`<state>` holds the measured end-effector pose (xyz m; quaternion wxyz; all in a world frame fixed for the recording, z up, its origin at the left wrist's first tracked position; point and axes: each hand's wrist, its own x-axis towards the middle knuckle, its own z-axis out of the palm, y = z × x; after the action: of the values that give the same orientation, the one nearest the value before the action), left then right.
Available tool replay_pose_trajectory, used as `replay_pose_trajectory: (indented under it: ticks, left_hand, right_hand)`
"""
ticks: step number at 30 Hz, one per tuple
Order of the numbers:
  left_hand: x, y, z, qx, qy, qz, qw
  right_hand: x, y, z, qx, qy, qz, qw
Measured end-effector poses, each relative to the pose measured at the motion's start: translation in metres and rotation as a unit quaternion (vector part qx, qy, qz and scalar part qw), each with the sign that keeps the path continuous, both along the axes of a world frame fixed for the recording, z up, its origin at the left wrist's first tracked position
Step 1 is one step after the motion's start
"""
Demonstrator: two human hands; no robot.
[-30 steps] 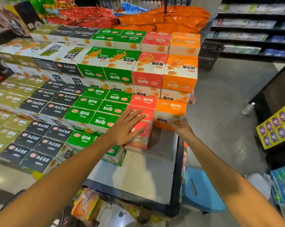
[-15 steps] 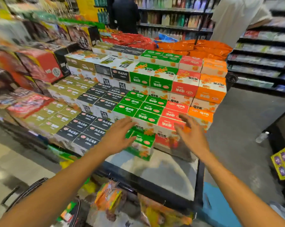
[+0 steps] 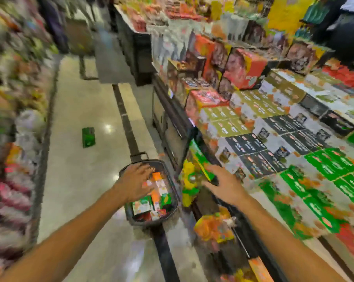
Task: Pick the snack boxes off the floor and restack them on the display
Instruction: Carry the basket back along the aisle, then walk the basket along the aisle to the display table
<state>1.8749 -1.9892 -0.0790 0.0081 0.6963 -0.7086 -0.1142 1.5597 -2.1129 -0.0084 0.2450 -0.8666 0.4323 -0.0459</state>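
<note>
The view is heavily smeared, so fine detail is lost. The left hand hangs over a dark shopping basket standing on the shop floor, its fingers spread and holding nothing; whether they touch the basket's near rim I cannot tell. Inside the basket lie mixed snack boxes — orange, white, green and red.

The right hand reaches forward just beside the front edge of the display, fingers loosely extended and empty, near a bright green and yellow shape at that edge which is too blurred to name.

One green box lies alone on the floor, well apart from the basket and both hands, towards the far left of the aisle.

On the display the stacked boxes sit in bands — olive ones farthest, black ones between, green ones towards the right edge.
</note>
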Motion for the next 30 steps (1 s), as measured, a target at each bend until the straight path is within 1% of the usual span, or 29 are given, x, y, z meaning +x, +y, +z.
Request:
replay_pose_trajectory:
  ticks: [3,7,10,13,17,20,23,25,27,30]
  left_hand:
    - [0.051,0.071,-0.022,0.023,0.009,0.109,0.994]
    - [0.091,0.140,-0.046,0.074,0.031,0.193,0.978]
    - [0.109,0.164,-0.064,0.129,0.041,0.237,0.962]
    - [0.118,0.162,-0.079,0.162,0.038,0.251,0.953]
    - [0.125,0.122,-0.095,0.190,0.040,0.243,0.950]
    - [0.124,0.070,-0.109,0.193,0.055,0.239,0.950]
    - [0.122,0.013,-0.127,0.220,0.063,0.220,0.948]
    - [0.123,-0.026,-0.149,0.225,0.056,0.187,0.955]
    - [0.129,-0.061,-0.184,0.255,0.045,0.158,0.953]
    - [0.132,-0.110,-0.239,0.270,0.065,0.133,0.951]
  right_hand:
    - [0.059,0.009,-0.024,0.031,0.051,0.068,0.996]
    - [0.111,0.016,-0.060,0.044,0.124,0.143,0.981]
    - [0.137,0.011,-0.082,0.056,0.166,0.164,0.971]
    - [0.153,-0.005,-0.106,0.086,0.197,0.166,0.962]
    - [0.163,-0.042,-0.134,0.121,0.223,0.153,0.955]
    - [0.170,-0.083,-0.160,0.133,0.230,0.151,0.952]
    - [0.176,-0.125,-0.194,0.164,0.218,0.150,0.950]
    - [0.179,-0.147,-0.215,0.189,0.217,0.143,0.947]
    - [0.186,-0.171,-0.243,0.196,0.221,0.134,0.946]
    - [0.196,-0.205,-0.302,0.233,0.229,0.116,0.938]
